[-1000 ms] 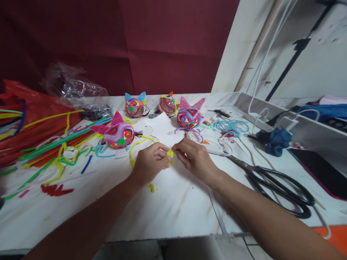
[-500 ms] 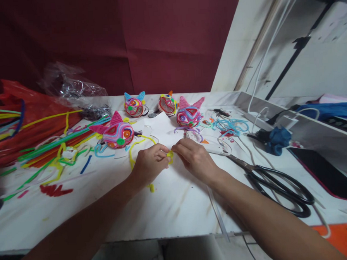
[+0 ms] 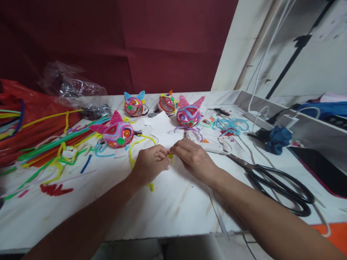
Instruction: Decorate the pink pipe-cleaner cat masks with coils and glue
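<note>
My left hand (image 3: 152, 162) and my right hand (image 3: 192, 156) meet over the white table, fingers pinched together. Between their fingertips shows a small curled bit of yellow pipe cleaner (image 3: 170, 156), partly covered by the fingers. A longer yellow stem (image 3: 131, 149) loops behind my left hand, and a yellow end sticks out below it. Beyond the left hand sits a pink-eared ball figure (image 3: 120, 134) wound with coloured stems. Past the right hand is another pink-eared figure (image 3: 188, 116), with a glue gun (image 3: 209, 143) lying in front of it.
Black-handled scissors (image 3: 276, 182) lie on the right beside cables and a phone (image 3: 327, 172). Loose pipe cleaners (image 3: 60, 143) and a red plastic bag (image 3: 35, 110) cover the left side. Two smaller figures, one blue-eared (image 3: 135, 105), one orange-eared (image 3: 167, 103), stand at the back.
My right fingertips have shifted slightly left, closer to the left ones, and cover more of the yellow curl. The other things stay where they were.
</note>
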